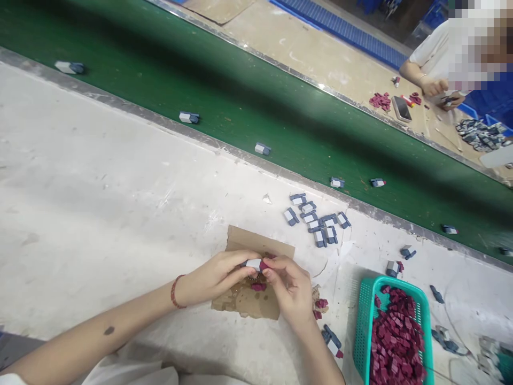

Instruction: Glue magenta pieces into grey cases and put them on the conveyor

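Between both hands, above a stained piece of cardboard point(260, 240), is a small grey-and-white plastic part point(253, 264). My left hand point(224, 275) grips its body between thumb and fingers. At its right end my right hand point(289, 286) pinches a small maroon plastic piece point(263, 265), which touches the grey-and-white part; whether it is fixed there I cannot tell. A loose maroon piece point(258, 287) lies on the cardboard below. Several grey-and-white parts point(312, 222) are grouped on the table behind the cardboard.
A green basket point(363, 331) of maroon pieces stands to the right. Beyond the table runs a green conveyor belt point(224, 91) carrying several spaced-out parts. Across it, a co-worker's hands point(441, 91) hold a part near a phone point(401, 108) and piles of pieces.
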{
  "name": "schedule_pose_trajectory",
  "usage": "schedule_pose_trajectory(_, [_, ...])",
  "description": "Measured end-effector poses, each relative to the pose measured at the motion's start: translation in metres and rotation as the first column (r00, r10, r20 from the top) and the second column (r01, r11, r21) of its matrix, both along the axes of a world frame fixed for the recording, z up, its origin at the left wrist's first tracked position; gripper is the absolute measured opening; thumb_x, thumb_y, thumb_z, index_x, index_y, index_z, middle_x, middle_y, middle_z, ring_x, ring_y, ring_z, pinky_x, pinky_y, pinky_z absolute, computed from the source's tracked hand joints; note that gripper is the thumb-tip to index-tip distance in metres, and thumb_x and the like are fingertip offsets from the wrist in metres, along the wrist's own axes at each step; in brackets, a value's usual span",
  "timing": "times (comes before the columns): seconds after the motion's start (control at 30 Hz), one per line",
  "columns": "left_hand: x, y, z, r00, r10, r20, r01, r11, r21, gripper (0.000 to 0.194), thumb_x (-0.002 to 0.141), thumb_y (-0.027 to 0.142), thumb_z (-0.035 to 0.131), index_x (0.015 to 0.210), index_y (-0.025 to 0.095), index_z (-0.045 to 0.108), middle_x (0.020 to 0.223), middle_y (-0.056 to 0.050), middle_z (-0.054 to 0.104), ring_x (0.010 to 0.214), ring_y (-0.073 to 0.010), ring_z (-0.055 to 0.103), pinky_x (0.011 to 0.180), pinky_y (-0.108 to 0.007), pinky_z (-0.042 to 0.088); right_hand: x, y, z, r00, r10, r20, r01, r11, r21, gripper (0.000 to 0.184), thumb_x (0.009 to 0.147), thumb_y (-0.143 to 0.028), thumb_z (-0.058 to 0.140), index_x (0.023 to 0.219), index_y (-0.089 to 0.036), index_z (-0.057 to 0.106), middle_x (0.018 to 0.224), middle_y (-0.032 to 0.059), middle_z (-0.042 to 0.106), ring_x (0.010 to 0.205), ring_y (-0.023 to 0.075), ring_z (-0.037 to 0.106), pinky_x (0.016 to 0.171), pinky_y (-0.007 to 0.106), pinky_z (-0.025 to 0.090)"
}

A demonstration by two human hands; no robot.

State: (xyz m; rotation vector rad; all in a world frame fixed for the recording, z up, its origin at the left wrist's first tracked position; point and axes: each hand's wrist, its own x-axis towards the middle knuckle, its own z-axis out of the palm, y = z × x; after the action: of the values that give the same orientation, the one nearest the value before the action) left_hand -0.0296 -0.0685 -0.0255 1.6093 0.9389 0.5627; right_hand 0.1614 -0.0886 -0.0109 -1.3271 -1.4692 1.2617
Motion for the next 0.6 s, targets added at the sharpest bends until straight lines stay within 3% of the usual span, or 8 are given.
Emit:
schedule_pose_trajectory(0.17, [0.003, 0.001, 0.006, 1.000, -0.012, -0.003, 0.012, 1.000, -0.007, 0.025, 0.095, 0.031, 0.041, 0.094, 0.020, 0.063, 0.081, -0.005, 0.070, 0.067, -0.0187, 0.062, 0.065, -0.025, 0.047, 0.001, -0.001, 0.007, 0.996, 0.030, 0.080, -0.035, 0.998, 0.060, 0.014, 0.089, -0.020, 0.057, 0.092, -0.021, 0.071, 0.089, 0.0050, 0.076, 0.083, 0.0187, 0.071, 0.075, 0.029, 0.056])
schedule_pose_trajectory(0.3, [0.012, 0.019, 0.021, 0.994, -0.060, -0.096, 0.066, 0.996, 0.064, 0.025, 0.094, 0.033, 0.046, 0.095, 0.020, 0.067, 0.093, -0.008, 0.069, 0.084, -0.0224, 0.063, 0.075, -0.028, 0.048, 0.013, -0.001, 0.019, 0.979, 0.033, 0.201, -0.035, 0.999, 0.009, 0.022, 0.093, -0.022, 0.052, 0.107, -0.021, 0.069, 0.101, 0.0064, 0.074, 0.092, 0.0189, 0.069, 0.082, 0.031, 0.055])
schedule_pose_trajectory(0.43, [0.034, 0.068, 0.029, 0.986, -0.064, -0.153, 0.092, 0.978, 0.188, 0.032, 0.095, 0.038, 0.045, 0.106, 0.020, 0.068, 0.107, -0.009, 0.068, 0.098, -0.0243, 0.062, 0.086, -0.031, 0.047, 0.042, -0.015, 0.033, 0.937, -0.095, 0.337, 0.105, 0.994, -0.012, 0.034, 0.094, -0.027, 0.050, 0.126, -0.022, 0.060, 0.109, 0.0083, 0.071, 0.092, 0.0196, 0.068, 0.077, 0.031, 0.056])
schedule_pose_trajectory(0.53, [0.062, 0.121, 0.021, 0.980, 0.073, -0.184, -0.010, 0.946, 0.325, 0.034, 0.094, 0.039, 0.046, 0.110, 0.016, 0.065, 0.111, -0.010, 0.069, 0.098, -0.0252, 0.062, 0.087, -0.033, 0.047, 0.079, -0.036, 0.041, 0.850, -0.263, 0.456, 0.271, 0.961, 0.048, 0.030, 0.093, -0.031, 0.051, 0.118, -0.021, 0.064, 0.109, 0.0090, 0.071, 0.088, 0.0205, 0.067, 0.074, 0.032, 0.055])
schedule_pose_trajectory(0.6, [0.084, 0.155, 0.013, 0.955, 0.168, -0.245, -0.035, 0.883, 0.468, 0.029, 0.093, 0.033, 0.046, 0.106, 0.014, 0.066, 0.106, -0.010, 0.070, 0.094, -0.0243, 0.062, 0.085, -0.033, 0.047, 0.111, -0.053, 0.045, 0.736, -0.403, 0.544, 0.393, 0.909, 0.140, 0.026, 0.093, -0.034, 0.050, 0.108, -0.021, 0.067, 0.109, 0.0097, 0.071, 0.093, 0.0228, 0.067, 0.080, 0.035, 0.054])
